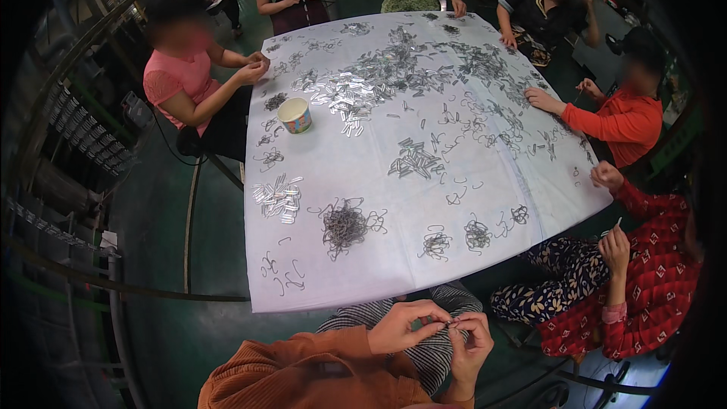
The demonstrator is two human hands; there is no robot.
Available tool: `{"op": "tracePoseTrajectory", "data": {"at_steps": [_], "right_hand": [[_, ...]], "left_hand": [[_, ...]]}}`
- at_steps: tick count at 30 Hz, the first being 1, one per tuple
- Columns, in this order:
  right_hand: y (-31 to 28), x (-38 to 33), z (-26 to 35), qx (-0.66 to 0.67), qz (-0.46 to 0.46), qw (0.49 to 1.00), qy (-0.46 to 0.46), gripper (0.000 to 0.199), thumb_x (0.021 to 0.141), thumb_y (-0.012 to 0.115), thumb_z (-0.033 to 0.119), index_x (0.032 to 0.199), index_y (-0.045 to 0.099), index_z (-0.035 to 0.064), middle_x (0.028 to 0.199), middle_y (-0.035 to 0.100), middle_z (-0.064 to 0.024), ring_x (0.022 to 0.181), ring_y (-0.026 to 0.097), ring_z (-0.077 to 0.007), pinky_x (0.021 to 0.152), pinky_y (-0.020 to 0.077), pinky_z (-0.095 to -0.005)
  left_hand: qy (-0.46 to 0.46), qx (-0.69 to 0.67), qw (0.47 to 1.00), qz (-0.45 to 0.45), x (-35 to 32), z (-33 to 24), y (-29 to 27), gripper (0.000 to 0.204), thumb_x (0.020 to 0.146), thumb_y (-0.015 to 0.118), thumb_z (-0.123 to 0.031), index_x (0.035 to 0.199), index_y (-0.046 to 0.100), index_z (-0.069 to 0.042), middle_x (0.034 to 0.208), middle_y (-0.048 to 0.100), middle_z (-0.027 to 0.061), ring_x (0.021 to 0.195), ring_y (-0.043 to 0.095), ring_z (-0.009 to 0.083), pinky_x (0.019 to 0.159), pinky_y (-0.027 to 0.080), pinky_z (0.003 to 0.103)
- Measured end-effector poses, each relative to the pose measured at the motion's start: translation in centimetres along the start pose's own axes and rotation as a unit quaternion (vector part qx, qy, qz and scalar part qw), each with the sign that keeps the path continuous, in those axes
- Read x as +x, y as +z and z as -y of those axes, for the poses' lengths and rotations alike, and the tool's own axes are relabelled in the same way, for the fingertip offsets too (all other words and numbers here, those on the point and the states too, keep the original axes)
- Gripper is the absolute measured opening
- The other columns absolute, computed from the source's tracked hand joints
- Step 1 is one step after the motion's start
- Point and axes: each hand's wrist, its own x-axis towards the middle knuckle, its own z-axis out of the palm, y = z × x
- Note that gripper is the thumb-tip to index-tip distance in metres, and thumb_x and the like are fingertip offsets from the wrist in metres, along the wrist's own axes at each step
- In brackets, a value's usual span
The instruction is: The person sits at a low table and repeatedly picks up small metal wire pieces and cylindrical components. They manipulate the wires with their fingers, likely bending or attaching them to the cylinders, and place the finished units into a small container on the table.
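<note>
My left hand (409, 326) and my right hand (469, 342) meet just off the table's near edge, above my striped trouser legs. The fingertips of both are pinched together on one small thing, which they mostly hide; its kind does not show. Nearest on the white-covered table (363, 273) lie small heaps of curved wire hooks (435, 244), with another hook heap (476, 235) beside them. A larger dark heap of wire hooks (344, 229) sits to the left. Farther in is a pile of narrow metal clips (414, 159).
Shiny metal clips (277, 198) lie at the left edge, near a paper tub (294, 116). Many more metal pieces (401, 68) spread over the far half. Several people sit around the table; a person in a red patterned jacket (651, 280) is close on my right.
</note>
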Motion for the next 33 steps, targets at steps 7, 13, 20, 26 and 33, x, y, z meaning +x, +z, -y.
{"op": "tracePoseTrajectory", "data": {"at_steps": [7,13,20,26,33], "right_hand": [[0.12,-0.01,0.00,0.003,-0.016,1.000,-0.001,0.010,0.079,0.073,0.000,0.082,0.064,-0.0009,0.091,0.061,-0.0102,0.084,0.059,-0.0182,0.079,0.0469,-0.0290],[0.19,0.02,-0.02,0.002,-0.017,1.000,-0.001,0.010,0.079,0.073,0.000,0.082,0.064,-0.0007,0.090,0.061,-0.0103,0.084,0.059,-0.0183,0.078,0.0468,-0.0290],[0.27,0.05,0.12,-0.007,-0.014,1.000,-0.007,0.009,0.079,0.073,-0.001,0.082,0.064,-0.0005,0.090,0.061,-0.0100,0.084,0.058,-0.0181,0.078,0.0467,-0.0290],[0.26,-0.04,0.18,-0.011,-0.005,1.000,-0.013,0.009,0.080,0.072,-0.001,0.082,0.063,-0.0007,0.093,0.059,-0.0093,0.085,0.057,-0.0164,0.079,0.0468,-0.0278],[0.43,-0.06,0.51,-0.013,-0.015,1.000,-0.016,0.009,0.079,0.071,-0.002,0.082,0.063,-0.0006,0.090,0.060,-0.0100,0.083,0.058,-0.0182,0.077,0.0467,-0.0289]], "left_hand": [[0.007,0.001,1.000,0.001,0.10,0.09,0.05,0.017,0.087,0.068,-0.004,0.104,0.070,-0.004,0.095,0.070,0.0061,0.079,0.062,0.0149,0.071,0.049,0.027],[0.010,-0.002,1.000,0.000,0.08,0.19,0.02,0.017,0.087,0.068,-0.004,0.105,0.070,-0.004,0.095,0.070,0.0065,0.079,0.061,0.0150,0.070,0.049,0.027],[0.007,-0.002,1.000,-0.002,0.01,0.18,0.03,0.018,0.087,0.068,-0.004,0.105,0.070,-0.003,0.096,0.070,0.0064,0.079,0.061,0.0149,0.070,0.049,0.027],[0.012,0.000,1.000,-0.002,-0.03,-0.05,-0.02,0.018,0.088,0.067,-0.004,0.105,0.070,-0.003,0.096,0.069,0.0065,0.079,0.061,0.0148,0.070,0.048,0.027],[0.010,-0.004,1.000,-0.001,-0.14,-0.03,0.02,0.018,0.088,0.067,-0.004,0.105,0.070,-0.003,0.096,0.069,0.0068,0.080,0.061,0.0157,0.070,0.049,0.028]]}}
